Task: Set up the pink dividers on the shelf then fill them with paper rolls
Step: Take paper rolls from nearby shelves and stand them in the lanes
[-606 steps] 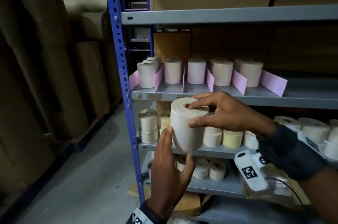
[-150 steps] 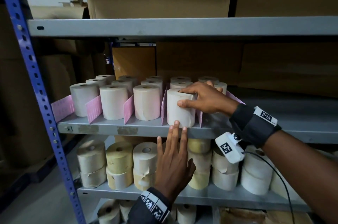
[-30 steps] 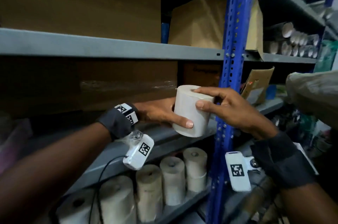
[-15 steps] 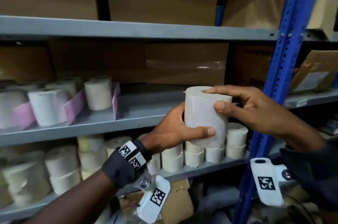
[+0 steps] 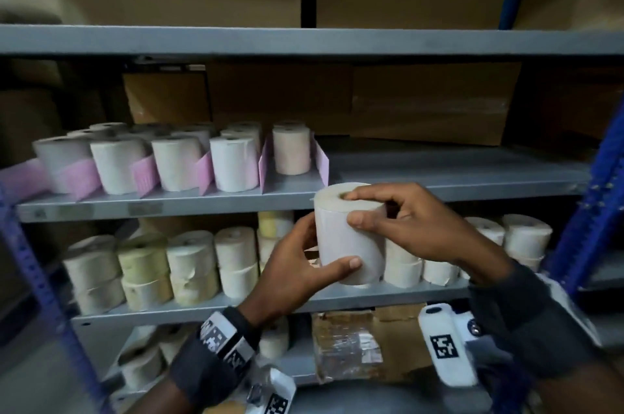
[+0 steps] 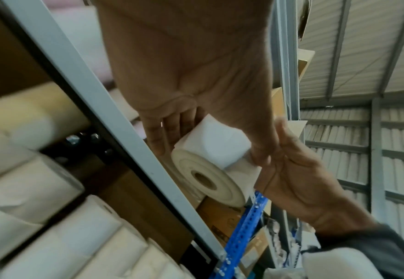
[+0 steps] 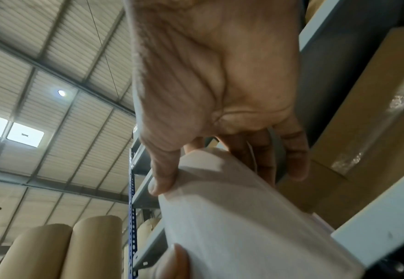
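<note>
A white paper roll (image 5: 347, 231) is held upright in front of the grey middle shelf (image 5: 439, 173), just right of the last pink divider (image 5: 323, 162). My left hand (image 5: 304, 265) grips its lower side, thumb across the front. My right hand (image 5: 395, 221) grips its top, a finger at the core hole. Both wrist views show the same roll (image 6: 210, 151) (image 7: 243, 217) between fingers and thumb. Pink dividers (image 5: 145, 173) stand along the shelf's left half with rolls (image 5: 233, 167) between them. The rightmost slot holds one roll (image 5: 291, 151) set back.
The shelf below carries stacked cream and yellow rolls (image 5: 189, 261). Brown cartons (image 5: 429, 102) line the back of the middle shelf and fill the top shelf. Blue uprights (image 5: 594, 211) stand at both sides. A wrapped package (image 5: 347, 346) lies on the lowest shelf.
The view has swung left, so the dividers and their rolls are central now. Both hands have carried the roll left to the front edge beside the last divider.
</note>
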Available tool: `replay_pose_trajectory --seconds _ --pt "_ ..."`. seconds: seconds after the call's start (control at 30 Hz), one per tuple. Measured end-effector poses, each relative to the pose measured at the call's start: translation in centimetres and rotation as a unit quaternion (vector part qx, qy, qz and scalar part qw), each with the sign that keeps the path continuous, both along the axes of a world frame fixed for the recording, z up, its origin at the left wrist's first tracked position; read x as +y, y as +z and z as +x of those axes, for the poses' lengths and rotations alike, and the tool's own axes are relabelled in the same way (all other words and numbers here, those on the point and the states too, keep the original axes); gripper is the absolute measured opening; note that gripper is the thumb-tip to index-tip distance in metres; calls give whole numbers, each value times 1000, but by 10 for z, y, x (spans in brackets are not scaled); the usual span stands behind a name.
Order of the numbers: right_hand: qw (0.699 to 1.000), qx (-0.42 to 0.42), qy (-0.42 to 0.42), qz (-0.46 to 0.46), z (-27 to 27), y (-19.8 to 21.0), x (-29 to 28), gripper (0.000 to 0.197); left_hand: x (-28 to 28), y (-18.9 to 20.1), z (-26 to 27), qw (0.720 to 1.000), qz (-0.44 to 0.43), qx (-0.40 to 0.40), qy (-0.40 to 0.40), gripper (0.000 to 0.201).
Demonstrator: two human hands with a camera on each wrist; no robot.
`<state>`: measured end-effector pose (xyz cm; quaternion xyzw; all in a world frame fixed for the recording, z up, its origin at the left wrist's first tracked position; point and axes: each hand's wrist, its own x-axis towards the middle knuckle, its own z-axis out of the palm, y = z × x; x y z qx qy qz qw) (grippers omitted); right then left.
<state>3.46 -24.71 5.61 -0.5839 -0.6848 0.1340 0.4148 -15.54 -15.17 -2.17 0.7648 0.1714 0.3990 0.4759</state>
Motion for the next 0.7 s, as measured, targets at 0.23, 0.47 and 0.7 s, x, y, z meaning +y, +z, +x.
replay_pose_trajectory --seconds 0.23,0.47,0.7 --pt "999 -7 -34 5 -32 1 61 59 0 -32 -38 898 340 91 264 72" --pt "993 -86 -68 53 -34 10 119 52 10 -37 -25 814 437 267 275 82" --pt "991 -88 -78 64 -19 12 172 59 40 -36 8 803 402 332 289 89"
